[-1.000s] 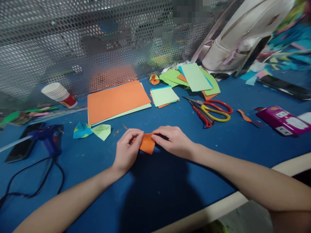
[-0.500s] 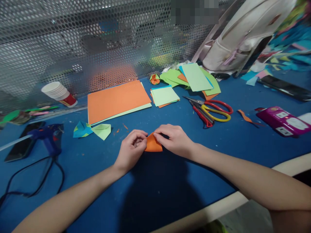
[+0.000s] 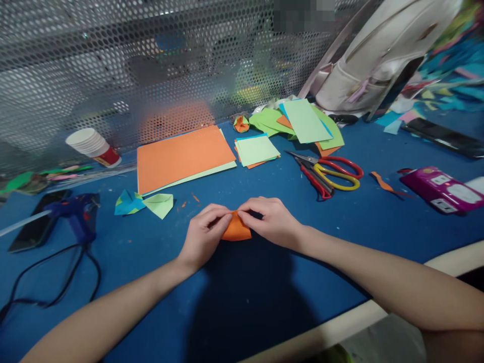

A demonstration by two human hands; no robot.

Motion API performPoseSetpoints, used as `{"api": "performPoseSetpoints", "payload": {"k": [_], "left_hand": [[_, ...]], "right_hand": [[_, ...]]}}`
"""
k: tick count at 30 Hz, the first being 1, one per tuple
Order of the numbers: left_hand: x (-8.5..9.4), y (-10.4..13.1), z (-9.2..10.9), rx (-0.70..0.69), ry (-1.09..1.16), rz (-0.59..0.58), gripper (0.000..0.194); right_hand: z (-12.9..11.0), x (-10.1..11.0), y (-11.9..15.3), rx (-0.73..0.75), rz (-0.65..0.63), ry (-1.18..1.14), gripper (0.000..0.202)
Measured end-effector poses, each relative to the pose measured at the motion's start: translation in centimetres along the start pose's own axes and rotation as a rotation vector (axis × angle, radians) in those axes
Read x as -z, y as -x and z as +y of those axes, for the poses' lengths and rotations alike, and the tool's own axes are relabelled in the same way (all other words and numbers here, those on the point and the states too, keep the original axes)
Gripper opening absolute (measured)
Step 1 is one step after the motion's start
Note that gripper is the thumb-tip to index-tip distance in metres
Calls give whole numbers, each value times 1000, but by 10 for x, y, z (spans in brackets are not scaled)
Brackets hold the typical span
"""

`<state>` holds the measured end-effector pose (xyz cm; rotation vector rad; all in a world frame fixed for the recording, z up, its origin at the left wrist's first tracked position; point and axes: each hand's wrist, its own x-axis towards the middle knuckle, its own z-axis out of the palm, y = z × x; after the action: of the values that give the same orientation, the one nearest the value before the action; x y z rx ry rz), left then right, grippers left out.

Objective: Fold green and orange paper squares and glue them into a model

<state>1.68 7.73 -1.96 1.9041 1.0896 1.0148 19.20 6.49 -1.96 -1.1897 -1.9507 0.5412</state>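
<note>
Since 1 s ago, left hand (image 3: pixel 206 234) has been shifted right; fingertips of both hands are now nearly met. Right hand (image 3: pixel 268 222) has been kept approx. in place. Orange paper (image 3: pixel 237 229) is pinched by thumb & fingers of both hands at its top edge, the rest being left exposed below the fingertips, on the wearer's side. It's held nearer the wearer than the big stack (image 3: pixel 185 159), off its right end; whether the table (image 3: pixel 143 252) is touched can't be told.

Paper's small, bright orange, slightly bowed, w/ lower edge curved; top is partly hidden by fingertips. A corner was pointed down 1 s ago & a peak was shown by the right fingertips 0.5 s ago; now a rounder, gathered top is seen.

Relative to the big stack: small pile (image 3: pixel 257 150) is set just right, scissors (image 3: pixel 316 162) farther right; folded blue pc. (image 3: pixel 128 202) & green pc. (image 3: pixel 159 204) are left near its front-left corner, glue gun (image 3: pixel 77 219) farther left.
</note>
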Motion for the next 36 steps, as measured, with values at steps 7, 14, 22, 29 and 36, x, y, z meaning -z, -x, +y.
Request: {"api": "performPoseSetpoints", "payload": {"k": [7, 14, 22, 29, 36], "left_hand": [[-1, 0, 2, 15, 19, 4, 12], [-1, 0, 4, 44, 55, -21, 13], [-2, 1, 5, 87, 100, -42, 11], [-2, 2, 3, 148, 110, 53, 10], [-2, 2, 3, 209, 88, -4, 12]], "right_hand": [[-3, 1, 0, -74, -26, -111, 16], [-7, 2, 0, -149, 0, -194, 15], [-10, 2, 0, -232, 15, -252, 13], [-11, 5, -2, -255, -90, -238, 12], [-4, 2, -1, -257, -78, -196, 15]]}}
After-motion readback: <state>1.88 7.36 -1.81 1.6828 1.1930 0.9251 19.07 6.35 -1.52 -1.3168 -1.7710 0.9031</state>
